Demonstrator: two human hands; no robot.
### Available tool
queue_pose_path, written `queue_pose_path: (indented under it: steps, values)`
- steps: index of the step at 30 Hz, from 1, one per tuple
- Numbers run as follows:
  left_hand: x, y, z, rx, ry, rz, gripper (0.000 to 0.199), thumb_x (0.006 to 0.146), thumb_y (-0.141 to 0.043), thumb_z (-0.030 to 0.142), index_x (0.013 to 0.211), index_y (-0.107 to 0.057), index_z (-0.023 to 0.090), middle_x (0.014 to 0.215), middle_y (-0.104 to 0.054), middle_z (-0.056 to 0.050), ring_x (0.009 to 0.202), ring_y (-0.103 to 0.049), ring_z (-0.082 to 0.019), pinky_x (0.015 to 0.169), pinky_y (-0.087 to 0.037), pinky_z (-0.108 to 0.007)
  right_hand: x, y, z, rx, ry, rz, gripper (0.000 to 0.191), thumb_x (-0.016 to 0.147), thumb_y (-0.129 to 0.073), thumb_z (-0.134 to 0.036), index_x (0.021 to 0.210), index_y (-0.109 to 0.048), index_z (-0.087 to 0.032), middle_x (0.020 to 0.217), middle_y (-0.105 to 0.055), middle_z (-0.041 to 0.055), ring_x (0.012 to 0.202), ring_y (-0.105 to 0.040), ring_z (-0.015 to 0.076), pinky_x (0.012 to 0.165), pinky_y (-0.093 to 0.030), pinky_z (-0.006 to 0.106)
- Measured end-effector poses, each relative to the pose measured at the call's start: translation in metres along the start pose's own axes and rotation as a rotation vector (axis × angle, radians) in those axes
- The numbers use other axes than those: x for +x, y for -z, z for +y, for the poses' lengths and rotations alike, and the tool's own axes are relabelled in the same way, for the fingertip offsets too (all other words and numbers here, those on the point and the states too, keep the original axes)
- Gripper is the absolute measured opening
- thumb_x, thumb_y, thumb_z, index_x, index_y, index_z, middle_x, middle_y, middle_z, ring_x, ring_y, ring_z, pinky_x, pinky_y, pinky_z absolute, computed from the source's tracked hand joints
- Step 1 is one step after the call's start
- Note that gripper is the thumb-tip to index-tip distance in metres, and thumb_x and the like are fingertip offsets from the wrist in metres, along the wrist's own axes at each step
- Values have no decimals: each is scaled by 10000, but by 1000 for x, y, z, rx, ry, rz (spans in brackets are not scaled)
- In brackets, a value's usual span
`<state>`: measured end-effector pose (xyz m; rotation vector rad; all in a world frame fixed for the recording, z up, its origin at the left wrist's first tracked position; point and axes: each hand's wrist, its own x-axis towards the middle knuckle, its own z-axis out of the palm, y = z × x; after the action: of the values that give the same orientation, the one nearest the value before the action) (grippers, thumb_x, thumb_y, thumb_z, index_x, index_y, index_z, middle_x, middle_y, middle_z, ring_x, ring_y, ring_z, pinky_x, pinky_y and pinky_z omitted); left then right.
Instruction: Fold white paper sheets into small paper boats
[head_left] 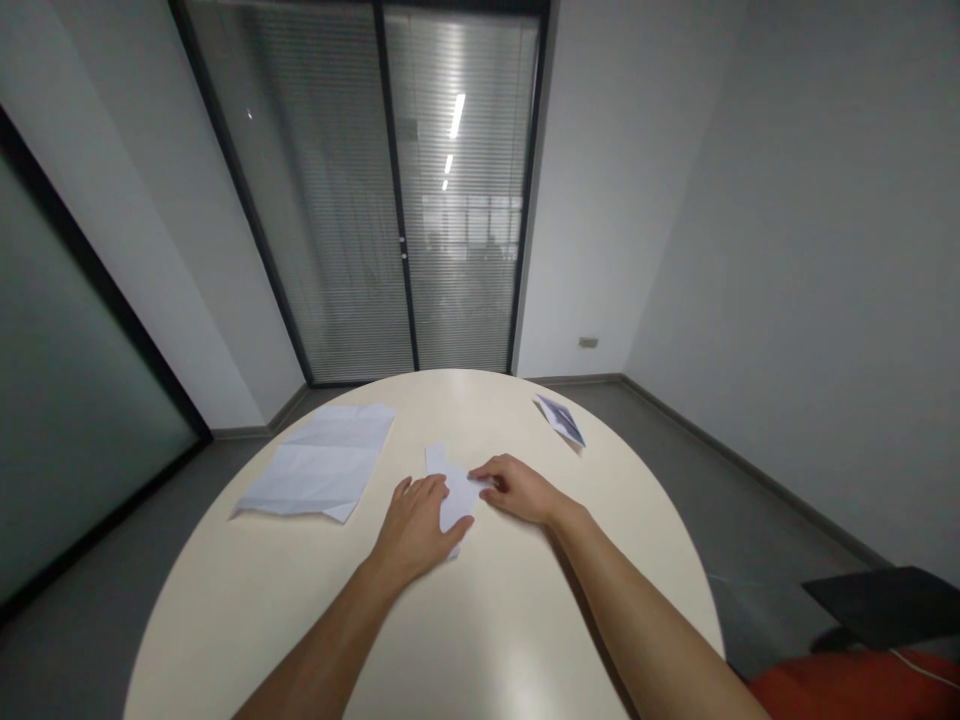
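A small piece of folded white paper (457,500) lies on the round cream table, with one narrow end pointing away from me and another showing near my left thumb. My left hand (420,525) rests on the paper's left side, its fingers stretched out and the thumb spread apart along the near edge. Part of the paper is hidden under it. At the paper's right corner, my right hand (521,488) pinches the edge between thumb and forefinger, with the other fingers curled in.
A large creased white sheet (319,460) lies at the left of the table (480,400). A folded printed card (561,420) stands slightly raised at the back right. Beyond are glass doors with blinds (457,250). A black flat object (889,600) sits at the lower right over something red (862,688).
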<state>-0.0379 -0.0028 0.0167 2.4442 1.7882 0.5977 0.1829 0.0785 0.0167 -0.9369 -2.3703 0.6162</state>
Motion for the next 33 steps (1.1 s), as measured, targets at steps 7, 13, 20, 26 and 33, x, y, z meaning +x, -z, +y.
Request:
queue_pose_path:
  steps: [7,13,20,26,33]
  values:
    - [-1,5,0,-19,5,-23,448,881,-656,468,1197,-662,151,1360,-655,-167,1270,-607,-331,1163,-344,-541,0,0,-1,31,110,23,244,960,-658,-366,1125,-780,-235,1140,-752,88,1066,-662,227,961,-487,347]
    - [-3,4,-5,-38,-5,-37,359,894,-611,357,1184,-669,153,1399,-625,-160,1282,-605,-301,1092,-460,-416,0,2,-9,31,110,19,285,976,-632,-461,1048,-782,-230,1045,-754,74,1003,-666,216,929,-485,330]
    - [2,13,-8,1,-78,-43,297,885,-558,218,1137,-710,176,1273,-680,-119,1223,-601,-270,1072,-476,-398,2,0,-8,12,108,14,303,927,-685,-510,925,-760,-216,930,-728,56,925,-656,208,869,-489,318]
    - [9,16,-10,-27,-81,-75,320,905,-485,155,1119,-720,190,1234,-708,-95,1142,-659,-249,1031,-501,-387,9,-5,1,-72,193,41,553,790,-830,-510,1248,-697,-232,1309,-667,121,1266,-566,281,1091,-439,427]
    - [13,11,-22,-275,-138,-72,387,950,-408,140,1216,-681,204,1274,-713,-51,1171,-664,-198,1056,-472,-317,15,-7,6,-203,168,42,420,832,-761,-252,1246,-712,-200,1340,-675,118,1319,-556,278,1214,-317,487]
